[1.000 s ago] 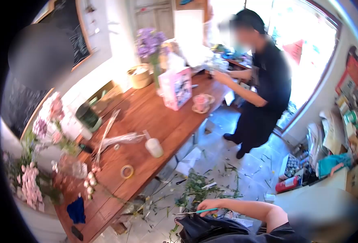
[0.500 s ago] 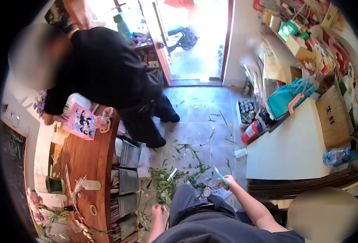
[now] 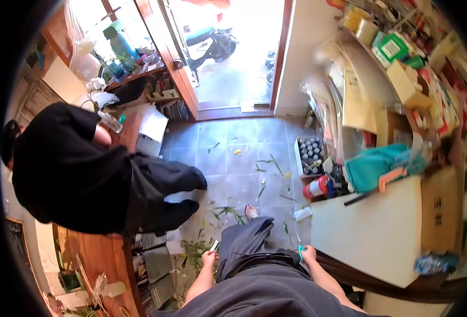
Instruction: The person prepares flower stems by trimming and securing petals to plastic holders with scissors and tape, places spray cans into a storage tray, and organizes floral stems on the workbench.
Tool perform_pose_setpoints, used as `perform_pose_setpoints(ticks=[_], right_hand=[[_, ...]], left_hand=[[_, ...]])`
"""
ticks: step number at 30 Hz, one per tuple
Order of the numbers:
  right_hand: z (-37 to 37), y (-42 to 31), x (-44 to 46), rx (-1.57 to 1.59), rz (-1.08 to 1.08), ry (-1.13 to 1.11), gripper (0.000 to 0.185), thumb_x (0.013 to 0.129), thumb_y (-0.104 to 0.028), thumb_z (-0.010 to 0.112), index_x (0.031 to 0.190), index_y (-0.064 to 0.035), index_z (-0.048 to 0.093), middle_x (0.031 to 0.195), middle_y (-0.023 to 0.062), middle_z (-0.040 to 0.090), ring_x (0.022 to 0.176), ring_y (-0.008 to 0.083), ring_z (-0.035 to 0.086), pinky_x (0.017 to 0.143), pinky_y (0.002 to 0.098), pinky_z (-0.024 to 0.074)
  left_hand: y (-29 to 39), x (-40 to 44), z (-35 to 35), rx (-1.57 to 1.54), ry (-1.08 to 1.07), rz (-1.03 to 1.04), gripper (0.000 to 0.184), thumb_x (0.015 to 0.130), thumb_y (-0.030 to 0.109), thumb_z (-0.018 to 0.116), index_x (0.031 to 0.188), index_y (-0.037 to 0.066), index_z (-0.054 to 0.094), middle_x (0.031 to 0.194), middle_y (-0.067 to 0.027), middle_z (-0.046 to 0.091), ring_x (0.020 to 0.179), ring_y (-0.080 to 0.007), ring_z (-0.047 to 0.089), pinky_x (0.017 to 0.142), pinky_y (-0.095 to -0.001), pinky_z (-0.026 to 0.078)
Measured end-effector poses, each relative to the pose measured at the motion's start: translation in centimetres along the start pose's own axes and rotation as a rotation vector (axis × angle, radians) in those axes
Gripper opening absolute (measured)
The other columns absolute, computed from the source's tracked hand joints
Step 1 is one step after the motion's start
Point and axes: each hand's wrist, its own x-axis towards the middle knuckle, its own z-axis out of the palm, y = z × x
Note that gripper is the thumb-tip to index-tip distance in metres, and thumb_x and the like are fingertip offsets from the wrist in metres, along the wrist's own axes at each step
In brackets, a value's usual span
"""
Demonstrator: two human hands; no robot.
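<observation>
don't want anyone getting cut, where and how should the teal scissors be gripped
Probably best by the teal handles, with the right hand coming from the body side: the slim blades point forward, away from the body, leaving the handle end nearest.

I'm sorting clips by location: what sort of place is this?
Probably a flower shop or workroom: plant clippings litter the tiled floor, the right hand holds teal-handled scissors, and a wooden worktable stands at left.
</observation>
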Motion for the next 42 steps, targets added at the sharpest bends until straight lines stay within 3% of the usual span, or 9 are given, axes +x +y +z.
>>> perform_pose_setpoints(ticks=[4, 13, 21, 22, 23, 24, 28, 37, 42], right_hand=[[-2.4, -2.2, 6.9, -0.076, 0.172, 0.209, 0.029, 0.068, -0.024, 0.068, 0.084, 0.0002, 0.064, 0.060, 0.0159, 0.061, 0.043, 0.0270, 0.059, 0.043, 0.0394, 0.0488], [-4.3, -23.2, 20.8, 0.248, 0.025, -0.034, 0.023, 0.068, -0.006, 0.067, 0.088, 0.0025, 0.058, 0.059, 0.0100, 0.059, 0.040, 0.0217, 0.055, 0.028, 0.0342, 0.0422], [-2.4, -46.9, 37.6, -0.328, -0.363, 0.118, 0.024, 0.068, -0.018, 0.063, 0.078, 0.0037, 0.062, 0.073, 0.0184, 0.062, 0.075, 0.0335, 0.061, 0.072, 0.0395, 0.0460], [-0.6, -46.9, 44.6, -0.249, -0.562, 0.111, 0.017, 0.072, -0.014, 0.058, 0.076, 0.0032, 0.058, 0.069, 0.0157, 0.061, 0.060, 0.0315, 0.061, 0.056, 0.0420, 0.0490], [-2.8, -57.5, 39.0, -0.106, -0.219, -0.204, 0.011, 0.075, -0.008, 0.054, 0.073, 0.0020, 0.056, 0.062, 0.0135, 0.059, 0.044, 0.0260, 0.056, 0.037, 0.0380, 0.0457], [-2.1, -62.4, 40.5, -0.203, -0.317, -0.233, 0.009, 0.076, -0.006, 0.053, 0.073, 0.0017, 0.056, 0.058, 0.0137, 0.056, 0.037, 0.0229, 0.054, 0.029, 0.0348, 0.0427], [1.0, -78.9, 43.2, -0.270, -0.481, -0.467, 0.014, 0.070, -0.001, 0.059, 0.081, 0.0042, 0.054, 0.055, 0.0122, 0.054, 0.039, 0.0240, 0.056, 0.029, 0.0339, 0.0436], [16.1, -100.7, 32.2, -0.213, -0.634, -0.837, 0.029, 0.071, -0.002, 0.061, 0.097, 0.0052, 0.052, 0.057, 0.0105, 0.052, 0.038, 0.0192, 0.053, 0.030, 0.0306, 0.0425], [23.1, -107.5, 24.4, -0.251, -0.678, -1.065, 0.034, 0.073, -0.002, 0.061, 0.104, 0.0053, 0.049, 0.059, 0.0097, 0.052, 0.040, 0.0189, 0.053, 0.033, 0.0290, 0.0430]], left_hand=[[10.1, 4.6, 4.9, -0.122, -0.019, -0.034, 0.008, 0.083, 0.003, 0.049, 0.080, 0.004, 0.056, 0.068, -0.0081, 0.060, 0.047, -0.0151, 0.054, 0.038, -0.0269, 0.041], [36.3, 14.4, 11.2, -0.185, -0.087, 0.244, 0.013, 0.079, 0.004, 0.051, 0.088, 0.003, 0.061, 0.076, -0.0078, 0.064, 0.057, -0.0132, 0.061, 0.047, -0.0254, 0.047], [43.6, 17.8, 11.0, -0.435, 0.230, 0.089, 0.012, 0.079, 0.002, 0.049, 0.087, 0.003, 0.058, 0.075, -0.0049, 0.063, 0.056, -0.0111, 0.059, 0.048, -0.0233, 0.046], [43.7, 17.9, 11.2, -0.436, 0.304, 0.074, 0.011, 0.079, 0.002, 0.049, 0.087, 0.003, 0.057, 0.074, -0.0048, 0.062, 0.056, -0.0114, 0.058, 0.047, -0.0235, 0.045], [44.8, 18.5, 11.1, -0.461, 0.343, 0.066, 0.011, 0.079, 0.002, 0.049, 0.087, 0.003, 0.057, 0.074, -0.0049, 0.062, 0.056, -0.0114, 0.058, 0.047, -0.0235, 0.045], [45.7, 18.8, 11.4, -0.488, 0.379, 0.054, 0.011, 0.079, 0.002, 0.049, 0.087, 0.003, 0.057, 0.074, -0.0049, 0.062, 0.057, -0.0114, 0.058, 0.047, -0.0235, 0.045], [51.0, 20.9, 11.8, -0.695, 0.488, 0.234, 0.012, 0.082, -0.001, 0.047, 0.087, 0.003, 0.057, 0.073, -0.0036, 0.061, 0.058, -0.0095, 0.056, 0.050, -0.0223, 0.044], [79.8, 31.4, -8.4, -0.898, 0.790, 0.913, 0.023, 0.091, 0.014, 0.049, 0.108, 0.000, 0.055, 0.093, -0.0089, 0.064, 0.084, -0.0132, 0.060, 0.072, -0.0232, 0.046], [91.8, 34.4, -21.5, -1.221, 0.923, 0.904, 0.029, 0.091, 0.014, 0.046, 0.116, 0.000, 0.051, 0.111, -0.0086, 0.058, 0.102, -0.0155, 0.054, 0.087, -0.0287, 0.041]])
